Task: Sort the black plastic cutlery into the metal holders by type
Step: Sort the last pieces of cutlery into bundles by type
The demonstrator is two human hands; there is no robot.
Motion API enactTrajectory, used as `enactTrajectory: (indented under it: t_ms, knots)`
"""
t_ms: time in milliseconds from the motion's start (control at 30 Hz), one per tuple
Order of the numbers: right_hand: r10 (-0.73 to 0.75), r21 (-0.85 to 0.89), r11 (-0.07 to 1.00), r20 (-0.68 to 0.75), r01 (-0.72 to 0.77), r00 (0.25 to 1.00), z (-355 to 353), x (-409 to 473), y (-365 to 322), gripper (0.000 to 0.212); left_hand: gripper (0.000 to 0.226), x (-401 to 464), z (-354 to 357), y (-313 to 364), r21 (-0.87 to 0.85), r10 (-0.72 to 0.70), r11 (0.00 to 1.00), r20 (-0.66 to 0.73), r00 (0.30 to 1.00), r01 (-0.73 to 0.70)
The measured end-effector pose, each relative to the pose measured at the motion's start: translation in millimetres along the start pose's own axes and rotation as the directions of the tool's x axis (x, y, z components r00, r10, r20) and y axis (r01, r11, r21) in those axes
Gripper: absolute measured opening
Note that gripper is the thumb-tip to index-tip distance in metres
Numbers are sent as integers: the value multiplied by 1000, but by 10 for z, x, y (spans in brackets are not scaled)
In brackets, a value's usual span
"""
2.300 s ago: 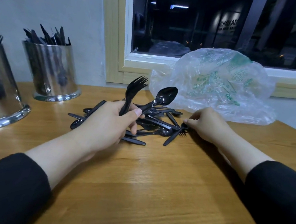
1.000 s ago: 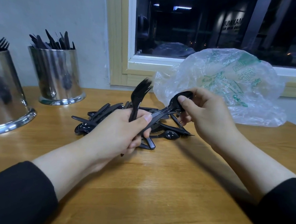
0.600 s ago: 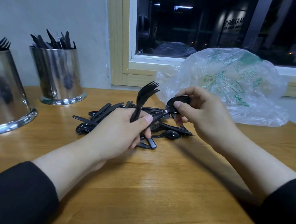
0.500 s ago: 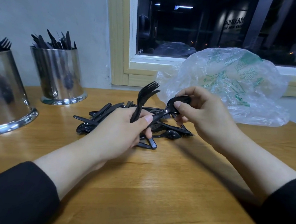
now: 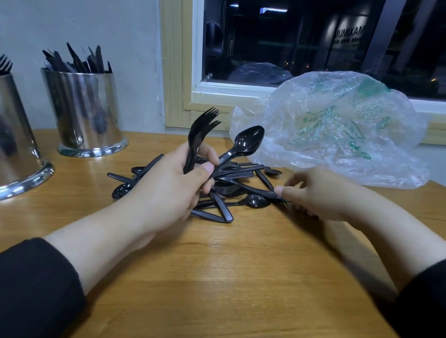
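A person's left hand (image 5: 171, 188) grips black plastic forks (image 5: 199, 131) and spoons (image 5: 243, 145), heads up, above the loose cutlery pile (image 5: 222, 190) mid-desk. The right hand (image 5: 320, 194), fingers loosely curled, touches a fork's tip at the pile's right edge. Two shiny metal cylinder holders (image 5: 85, 112) stand by the desk's far-left corner.

We sat at a wooden table (image 5: 231, 292) against a pale wall (image 5: 69, 4). Beyond our fingers, a wood-framed window (image 5: 173, 55) showed darkness and reflected ceiling lights (image 5: 274, 9).
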State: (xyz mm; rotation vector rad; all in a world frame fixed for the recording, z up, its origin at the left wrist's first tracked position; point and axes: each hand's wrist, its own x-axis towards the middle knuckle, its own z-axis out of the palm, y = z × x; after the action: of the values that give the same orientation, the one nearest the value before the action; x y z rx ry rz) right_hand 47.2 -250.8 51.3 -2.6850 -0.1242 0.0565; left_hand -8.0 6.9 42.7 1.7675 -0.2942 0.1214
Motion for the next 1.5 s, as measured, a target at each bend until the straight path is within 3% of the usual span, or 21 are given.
enactTrajectory:
  t_ms: [200, 300, 433, 600, 700, 800, 900, 1000, 1067, 1200, 1333, 1500]
  knots:
    - [-16, 61, 998, -36, 18, 999, 47, 12, -35, 15, 18, 5, -15, -1, -50, -61, 997, -15, 998, 60]
    - [3, 76, 997, -61, 2, 998, 52, 19, -24, 21, 18, 10, -29, -7, -57, -59, 997, -21, 998, 57]
    - [28, 69, 997, -142, -18, 989, 6, 20, -25, 27, 18, 17, -19, -5, -66, -53, 997, -45, 998, 50]
    - [24, 61, 998, -312, -5, 950, -94, -13, -38, 18, 18, 29, -35, -12, -72, -51, 996, -66, 997, 46]
    - [-16, -8, 1000, -450, 14, 893, -136, -40, -44, 20, 18, 39, -45, -16, -91, -46, 995, -83, 995, 38]
    - [-89, -45, 996, -617, 77, 782, -201, -47, -30, 25, 18, 39, -45, -8, -90, -23, 996, -126, 992, 12]
    - [-270, -93, 949, -733, 301, 625, -251, -78, -63, 22, 19, 46, -58, 9, -108, -8, 994, -192, 981, -13]
    - [-449, -122, 818, -745, 562, 493, -173, -122, -172, 20, 21, 66, -93, 9, -85, -9, 996, -219, 976, -10]
    - [-481, -38, 749, -718, 661, 503, -86, -153, -274, 20, 22, 68, -104, 4, -32, 10, 999, -201, 980, -17]
    - [-535, -2, 688, -677, 725, 506, 64, -188, -401, 21, 22, 40, -80, -25, 54, 13, 999, -87, 996, -9]
    - [-506, -27, 681, -739, 732, 444, 130, -198, -440, 16, 20, -27, 10, -12, -70, -40, 997, 79, 996, 46]
    - [-465, -70, 709, -795, 702, 390, 162, -210, -461, 10, 21, -57, 113, -3, -172, -76, 980, 127, 989, 97]
